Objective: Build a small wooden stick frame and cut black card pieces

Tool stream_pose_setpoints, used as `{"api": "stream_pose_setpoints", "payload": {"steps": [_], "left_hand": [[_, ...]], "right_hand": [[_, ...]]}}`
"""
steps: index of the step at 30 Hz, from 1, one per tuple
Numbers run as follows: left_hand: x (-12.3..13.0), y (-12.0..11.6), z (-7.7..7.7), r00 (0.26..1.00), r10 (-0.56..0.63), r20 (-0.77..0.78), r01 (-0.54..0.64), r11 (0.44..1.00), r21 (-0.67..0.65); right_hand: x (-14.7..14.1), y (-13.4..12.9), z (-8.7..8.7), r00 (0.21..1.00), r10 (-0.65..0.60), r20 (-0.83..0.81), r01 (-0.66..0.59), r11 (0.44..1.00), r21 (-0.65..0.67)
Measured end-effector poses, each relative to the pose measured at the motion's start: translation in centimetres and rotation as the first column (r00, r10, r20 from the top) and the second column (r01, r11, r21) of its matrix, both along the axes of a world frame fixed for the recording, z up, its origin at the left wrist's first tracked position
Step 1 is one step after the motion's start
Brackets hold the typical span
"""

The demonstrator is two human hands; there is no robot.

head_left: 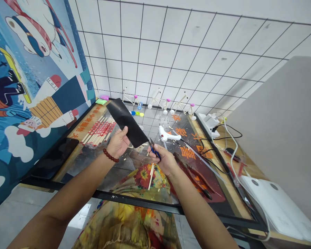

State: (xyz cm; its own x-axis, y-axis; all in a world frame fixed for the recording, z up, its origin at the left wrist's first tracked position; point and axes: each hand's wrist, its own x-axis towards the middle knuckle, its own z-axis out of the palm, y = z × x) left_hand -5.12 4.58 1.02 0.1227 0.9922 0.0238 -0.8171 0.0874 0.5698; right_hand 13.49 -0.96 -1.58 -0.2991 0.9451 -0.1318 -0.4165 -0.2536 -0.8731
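A black rectangular sheet (126, 122) is tilted above the table, its lower left edge pinched in my left hand (119, 142), thumb on top. A red bead bracelet circles that wrist. My right hand (162, 157) is closed around small blue-handled scissors (154, 150). Their blades point up and meet the sheet's lower right corner. Below the right hand, two pale sticks (151, 176) lie on the tabletop. Beyond the scissors rests a white glue gun (169, 134).
Red-marked sticks (100, 131) lie on the left, near a dark tablet (55, 157). Several stick bicycle models (181, 105) stand by the tiled wall. Pliers (197, 178), a power strip (209, 124) with cables and white boxes (280, 204) are on the right.
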Motion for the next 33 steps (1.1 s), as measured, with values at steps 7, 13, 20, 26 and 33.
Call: {"api": "stream_pose_setpoints", "payload": {"steps": [7,13,20,26,33], "left_hand": [[0.25,-0.28,0.01,1.000,-0.023,-0.005,0.023,1.000,0.021],[0.14,-0.25,-0.03,0.998,-0.061,0.002,0.061,0.998,0.017],[0.12,-0.46,0.20,0.992,-0.114,-0.047,0.116,0.993,0.029],[0.37,-0.65,0.18,0.988,-0.119,-0.101,0.126,0.990,0.066],[-0.26,-0.06,0.05,0.996,-0.075,-0.043,0.078,0.995,0.069]], "right_hand": [[0.31,0.01,0.12,0.996,0.052,-0.065,-0.053,0.999,-0.008],[0.18,-0.12,-0.06,0.995,0.068,-0.072,-0.069,0.998,-0.010],[0.02,-0.42,0.11,0.988,0.130,-0.087,-0.134,0.990,-0.048],[-0.29,-0.45,0.09,0.986,0.096,-0.134,-0.104,0.993,-0.048],[-0.35,-0.88,0.58,0.976,0.164,-0.145,-0.170,0.985,-0.024]]}}
